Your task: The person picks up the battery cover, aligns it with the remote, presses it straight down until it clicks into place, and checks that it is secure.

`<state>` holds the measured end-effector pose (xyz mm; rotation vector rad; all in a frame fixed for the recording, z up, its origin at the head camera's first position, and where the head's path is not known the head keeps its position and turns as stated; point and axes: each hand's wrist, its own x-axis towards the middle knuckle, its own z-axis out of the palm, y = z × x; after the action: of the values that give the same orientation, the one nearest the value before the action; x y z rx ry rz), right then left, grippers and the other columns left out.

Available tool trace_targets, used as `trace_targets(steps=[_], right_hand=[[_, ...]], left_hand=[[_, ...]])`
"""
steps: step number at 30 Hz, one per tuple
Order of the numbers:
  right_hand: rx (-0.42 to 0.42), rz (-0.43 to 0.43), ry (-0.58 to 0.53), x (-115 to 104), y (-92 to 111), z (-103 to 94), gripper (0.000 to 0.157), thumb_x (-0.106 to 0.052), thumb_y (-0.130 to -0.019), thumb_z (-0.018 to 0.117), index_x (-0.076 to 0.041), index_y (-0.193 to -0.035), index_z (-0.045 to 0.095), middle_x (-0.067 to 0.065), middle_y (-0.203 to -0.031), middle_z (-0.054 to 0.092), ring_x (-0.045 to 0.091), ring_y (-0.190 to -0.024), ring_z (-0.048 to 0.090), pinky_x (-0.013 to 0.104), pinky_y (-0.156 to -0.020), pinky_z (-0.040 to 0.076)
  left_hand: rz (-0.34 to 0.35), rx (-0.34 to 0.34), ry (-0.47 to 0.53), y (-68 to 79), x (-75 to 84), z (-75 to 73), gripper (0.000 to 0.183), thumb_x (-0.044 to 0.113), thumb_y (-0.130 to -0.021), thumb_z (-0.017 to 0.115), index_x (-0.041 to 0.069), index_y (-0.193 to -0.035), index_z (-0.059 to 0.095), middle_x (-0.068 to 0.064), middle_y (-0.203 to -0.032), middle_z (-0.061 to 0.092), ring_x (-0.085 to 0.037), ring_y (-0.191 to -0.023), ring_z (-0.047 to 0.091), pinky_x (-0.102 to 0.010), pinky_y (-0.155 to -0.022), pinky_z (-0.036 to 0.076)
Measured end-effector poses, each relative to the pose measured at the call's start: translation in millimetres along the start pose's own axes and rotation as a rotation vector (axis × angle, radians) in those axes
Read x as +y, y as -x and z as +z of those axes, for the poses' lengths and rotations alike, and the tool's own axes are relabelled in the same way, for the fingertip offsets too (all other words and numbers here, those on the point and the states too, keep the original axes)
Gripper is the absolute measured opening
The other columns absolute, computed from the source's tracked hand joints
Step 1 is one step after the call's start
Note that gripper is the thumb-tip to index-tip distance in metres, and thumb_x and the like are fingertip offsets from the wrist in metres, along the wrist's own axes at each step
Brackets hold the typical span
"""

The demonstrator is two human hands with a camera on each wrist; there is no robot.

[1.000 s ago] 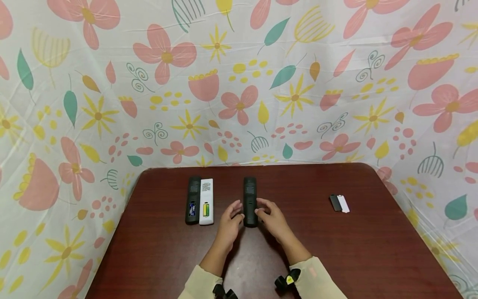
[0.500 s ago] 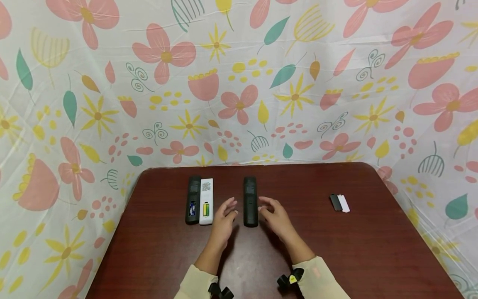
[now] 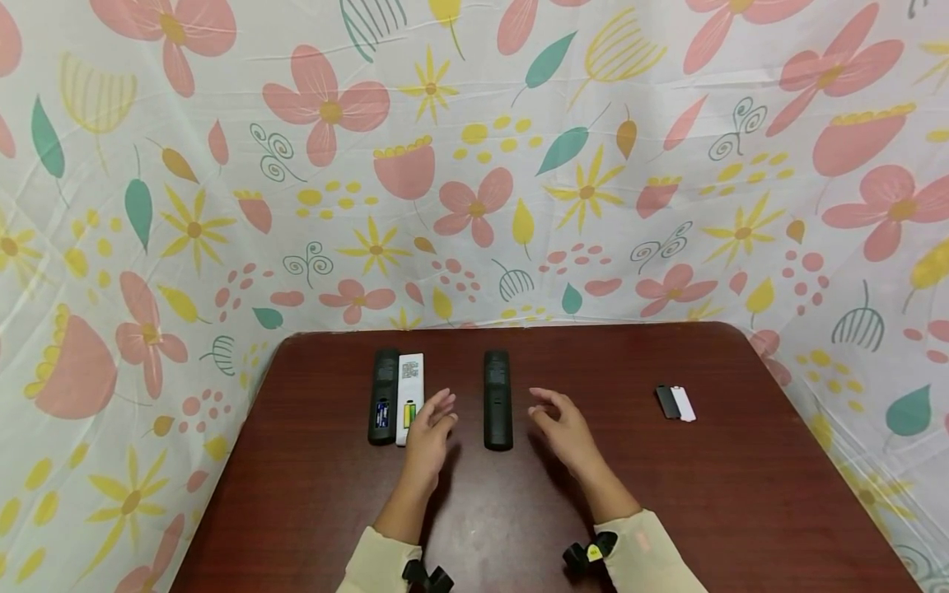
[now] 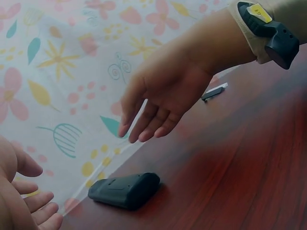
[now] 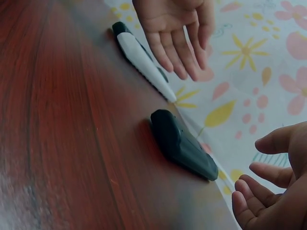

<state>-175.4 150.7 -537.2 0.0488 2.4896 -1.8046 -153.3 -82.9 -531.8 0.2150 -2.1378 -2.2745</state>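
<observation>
A black remote control [image 3: 497, 399] lies face down in the middle of the table, its back cover in place. My left hand [image 3: 427, 445] hovers to its left with relaxed fingers, overlapping the edge of a white remote control [image 3: 411, 375] in the head view. On the other side, my right hand [image 3: 569, 436] is held above the table, fingers loosely bent and holding nothing. Both palms face the middle remote in the wrist views, apart from it. Beside the white remote lies another black remote [image 3: 384, 379]; both have uncovered battery slots with batteries showing.
Two small battery covers, one black [image 3: 666, 403] and one white [image 3: 684, 403], lie side by side on the right of the brown table [image 3: 741, 494]. A flower-printed cloth [image 3: 474, 165] hangs behind the table's far edge and along its sides.
Both hands have drawn away from the middle black remote, the left hand moving left and the right hand moving right. The remotes and covers have stayed in place.
</observation>
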Motion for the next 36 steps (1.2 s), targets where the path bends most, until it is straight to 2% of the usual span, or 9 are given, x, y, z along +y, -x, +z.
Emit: trace_targets(steps=[8,18,20,23,25,28,36], right_hand=[[0.015,-0.004,0.001,2.9,-0.9,-12.6,0.042,-0.015,-0.099,0.062,-0.008,-0.140,0.058,0.016,-0.138,0.052,0.031,-0.122,0.057,0.022,-0.081,0.051],[0.070,-0.016,0.090,10.8,-4.9,-31.7,0.044,-0.018,-0.100,0.061,-0.009,-0.142,0.057,0.013,-0.141,0.053,0.027,-0.123,0.056,0.016,-0.085,0.047],[0.077,-0.017,0.089,12.2,-5.6,-35.6,0.044,-0.017,-0.100,0.061,-0.007,-0.143,0.056,0.014,-0.141,0.054,0.027,-0.123,0.056,0.015,-0.085,0.047],[0.084,-0.006,0.093,14.4,-5.8,-42.0,0.044,-0.018,-0.101,0.060,-0.008,-0.144,0.055,0.012,-0.140,0.053,0.026,-0.123,0.056,0.015,-0.086,0.046],[0.089,-0.005,0.112,15.8,-5.5,-46.2,0.045,-0.020,-0.101,0.059,-0.008,-0.145,0.054,0.013,-0.141,0.053,0.026,-0.124,0.056,0.017,-0.087,0.046],[0.088,-0.003,0.145,17.8,-4.5,-52.4,0.046,-0.024,-0.103,0.057,-0.009,-0.146,0.052,0.012,-0.142,0.052,0.027,-0.126,0.054,0.024,-0.091,0.046],[0.113,0.010,0.201,22.5,-4.5,-65.4,0.047,-0.027,-0.104,0.054,-0.010,-0.148,0.050,0.012,-0.145,0.050,0.028,-0.129,0.052,0.038,-0.099,0.043]], left_hand=[[0.031,0.052,0.008,-1.8,1.8,-7.4,0.048,-0.001,-0.096,0.054,0.002,-0.144,0.053,-0.023,-0.143,0.057,-0.041,-0.136,0.050,-0.043,-0.107,0.046],[0.043,0.091,-0.010,-5.9,-0.5,-21.4,0.046,0.000,-0.097,0.053,0.001,-0.143,0.054,-0.024,-0.144,0.055,-0.038,-0.137,0.049,-0.034,-0.104,0.046],[0.034,0.101,-0.017,-6.7,-0.7,-24.4,0.046,0.000,-0.097,0.053,0.002,-0.143,0.054,-0.023,-0.145,0.055,-0.036,-0.139,0.048,-0.035,-0.105,0.046],[0.029,0.108,-0.026,-7.1,0.2,-28.6,0.048,0.001,-0.097,0.054,0.001,-0.144,0.053,-0.023,-0.148,0.053,-0.035,-0.144,0.043,-0.043,-0.112,0.041],[0.033,0.109,-0.034,-7.1,0.6,-31.8,0.048,0.002,-0.097,0.054,-0.001,-0.145,0.051,-0.023,-0.150,0.051,-0.037,-0.147,0.039,-0.050,-0.116,0.035],[0.025,0.117,-0.048,-6.8,1.7,-36.5,0.049,0.003,-0.097,0.055,-0.001,-0.146,0.050,-0.022,-0.152,0.049,-0.039,-0.148,0.036,-0.055,-0.120,0.029],[0.001,0.154,-0.078,-7.1,1.4,-47.2,0.051,0.007,-0.097,0.056,0.003,-0.148,0.050,-0.020,-0.154,0.047,-0.038,-0.148,0.036,-0.055,-0.117,0.034]])
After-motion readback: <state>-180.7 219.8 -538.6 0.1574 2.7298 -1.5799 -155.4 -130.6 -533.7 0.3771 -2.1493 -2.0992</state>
